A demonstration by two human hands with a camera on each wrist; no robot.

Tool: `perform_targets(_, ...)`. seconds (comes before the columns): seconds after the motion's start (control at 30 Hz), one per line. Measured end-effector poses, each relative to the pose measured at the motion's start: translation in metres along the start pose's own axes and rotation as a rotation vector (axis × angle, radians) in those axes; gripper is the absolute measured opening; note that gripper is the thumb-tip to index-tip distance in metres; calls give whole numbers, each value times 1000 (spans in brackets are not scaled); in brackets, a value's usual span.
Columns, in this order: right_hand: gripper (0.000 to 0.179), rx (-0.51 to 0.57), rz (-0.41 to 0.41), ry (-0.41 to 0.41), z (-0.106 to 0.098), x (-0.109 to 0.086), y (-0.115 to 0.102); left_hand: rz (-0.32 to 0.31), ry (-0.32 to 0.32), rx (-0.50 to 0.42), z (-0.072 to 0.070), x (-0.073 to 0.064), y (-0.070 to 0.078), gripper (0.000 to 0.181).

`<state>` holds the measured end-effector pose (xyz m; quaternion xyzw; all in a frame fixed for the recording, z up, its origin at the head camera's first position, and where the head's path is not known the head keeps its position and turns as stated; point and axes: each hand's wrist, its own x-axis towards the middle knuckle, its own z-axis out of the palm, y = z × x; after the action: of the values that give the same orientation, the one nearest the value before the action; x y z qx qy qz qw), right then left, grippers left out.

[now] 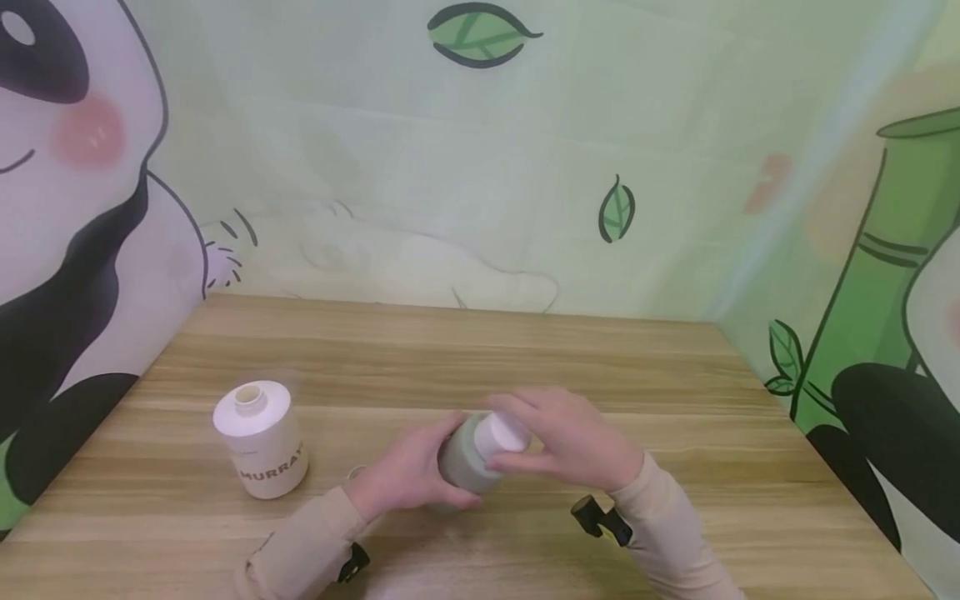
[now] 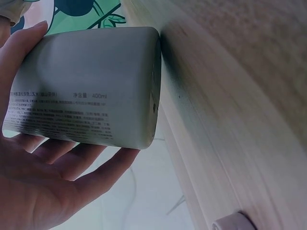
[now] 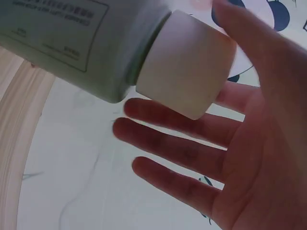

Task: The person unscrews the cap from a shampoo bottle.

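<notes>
My left hand [image 1: 408,471] grips a grey-green bottle [image 1: 462,462] around its body, thumb on one side and fingers on the other. Small print and "400ml" show on the bottle [image 2: 91,86] in the left wrist view; its base is close over the table. At its top is a wide white cap [image 1: 501,433]. My right hand [image 1: 573,437] holds this cap [image 3: 187,64] between thumb and forefinger, while the other fingers stretch out alongside. The bottle leans, its cap towards my right hand.
A white bottle [image 1: 262,450] marked "MURRAY", with an uncapped neck, stands upright at the left of the wooden table [image 1: 600,358]. A small pale round object [image 2: 233,222] rests on the table near my left hand. A panda-printed wall [image 1: 337,167] rises behind.
</notes>
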<state>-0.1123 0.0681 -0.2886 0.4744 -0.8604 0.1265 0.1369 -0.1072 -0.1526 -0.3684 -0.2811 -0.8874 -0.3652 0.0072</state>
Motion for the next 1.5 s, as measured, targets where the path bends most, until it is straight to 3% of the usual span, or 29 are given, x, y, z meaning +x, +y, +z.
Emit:
perform_targets(0.13, 49, -16, -11, -5, 1, -4, 0, 1, -11, 0, 1, 0, 2, 74)
perform_targets(0.3, 44, 3, -99, -8, 0, -6, 1, 5, -22, 5, 1, -1, 3, 72)
perform_targets(0.53, 58, 5, -279, -18, -2, -6, 4, 13, -39, -9, 0, -3, 5, 73)
perform_targets(0.7, 64, 4, -313, 11, -3, -9, 5, 9, -34, 1, 3, -3, 5, 73)
perform_targets(1.07, 57, 46, -189, 269, -28, -18, 32, -11, -31, -71, -1, 3, 7, 82)
perform_targets(1.27, 64, 122, -73, 233, -39, -35, 50, -89, 0, -225, 1, 16, 15, 85)
perform_targets(1.5, 66, 164, 125, 189, -43, -63, 71, -122, 79, -259, 0, 45, 34, 83)
